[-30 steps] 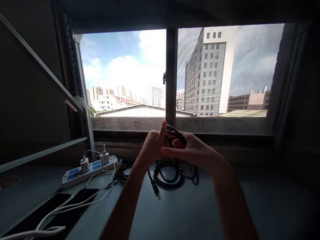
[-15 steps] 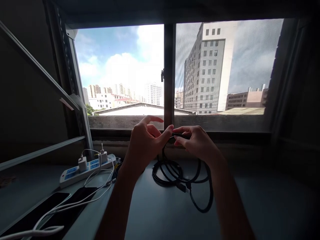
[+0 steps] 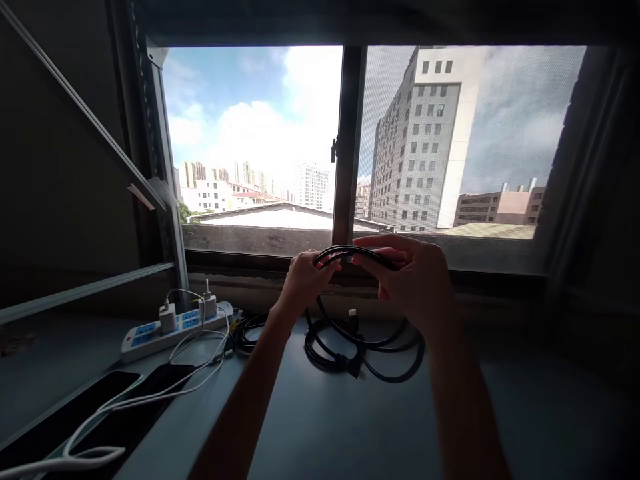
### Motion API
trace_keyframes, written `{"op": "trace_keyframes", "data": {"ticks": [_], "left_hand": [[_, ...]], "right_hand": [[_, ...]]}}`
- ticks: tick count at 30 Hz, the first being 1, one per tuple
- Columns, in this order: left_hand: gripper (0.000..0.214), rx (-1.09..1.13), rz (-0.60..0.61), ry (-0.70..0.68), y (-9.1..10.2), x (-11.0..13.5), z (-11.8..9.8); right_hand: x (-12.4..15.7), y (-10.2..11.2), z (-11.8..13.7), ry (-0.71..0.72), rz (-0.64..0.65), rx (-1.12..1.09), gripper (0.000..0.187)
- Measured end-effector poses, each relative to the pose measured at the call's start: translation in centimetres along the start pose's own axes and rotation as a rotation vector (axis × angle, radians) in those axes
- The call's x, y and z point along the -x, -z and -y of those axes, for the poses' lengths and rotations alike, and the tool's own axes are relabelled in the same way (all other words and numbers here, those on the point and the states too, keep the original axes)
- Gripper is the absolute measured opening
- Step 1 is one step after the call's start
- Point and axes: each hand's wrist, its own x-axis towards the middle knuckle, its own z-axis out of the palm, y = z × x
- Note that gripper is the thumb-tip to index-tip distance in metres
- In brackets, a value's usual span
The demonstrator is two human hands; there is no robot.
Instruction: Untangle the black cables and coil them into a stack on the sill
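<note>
- Head view: the left hand (image 3: 306, 280) has its fingers closed round the black cable (image 3: 345, 249), looped above the desk (image 3: 350, 427).
- The right hand (image 3: 417, 277) has thumb and fingers slightly parted, the cable between them; shadow leaves its grip hard to judge.
- A light pinch and even loops would likely handle these 2 strands best, without twisting.
- Cable: smooth, rounded, slightly glossy; a similar coil (image 3: 320, 362) lies below.
- Desk: flat, matt.
</note>
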Motion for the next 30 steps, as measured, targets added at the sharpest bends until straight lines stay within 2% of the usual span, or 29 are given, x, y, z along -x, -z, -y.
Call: {"op": "trace_keyframes", "data": {"ticks": [5, 7, 10, 13, 17, 25, 28, 30], "left_hand": [[0.055, 0.28, 0.028, 0.237, 0.6, 0.3, -0.4], [0.056, 0.378, 0.021, 0.291, 1.1, 0.4, -0.8], [0.054, 0.554, -0.064, 0.333, 1.8, 0.4, -1.4], [0.053, 0.729, -0.133, 0.346, 2.0, 0.4, -1.8], [0.053, 0.82, -0.141, 0.333, 1.7, 0.5, -2.1], [0.045, 0.733, -0.01, 0.277, 0.2, 0.5, -1.4], [0.047, 0.824, 0.065, 0.296, -0.1, 0.4, -0.8], [0.05, 0.916, 0.054, 0.312, 0.1, 0.3, -0.8]], "right_hand": [[-0.2, -0.4, -0.1, -0.001, 0.01, -0.045, 0.025], [-0.4, -0.4, -0.5, -0.021, 0.03, -0.06, 0.028], [-0.7, -0.5, -1.3, -0.051, 0.056, -0.061, 0.031], [-0.9, -0.6, -2.0, -0.057, 0.068, -0.049, 0.029], [-0.9, -0.3, -1.9, -0.161, 0.077, -0.255, 0.043], [-0.2, 0.6, -0.2, -0.264, 0.14, -0.536, 0.042], [-0.1, 0.6, 0.1, -0.268, 0.165, -0.501, 0.038], [-0.1, 0.6, 0.1, -0.226, 0.148, -0.429, 0.036]]}}
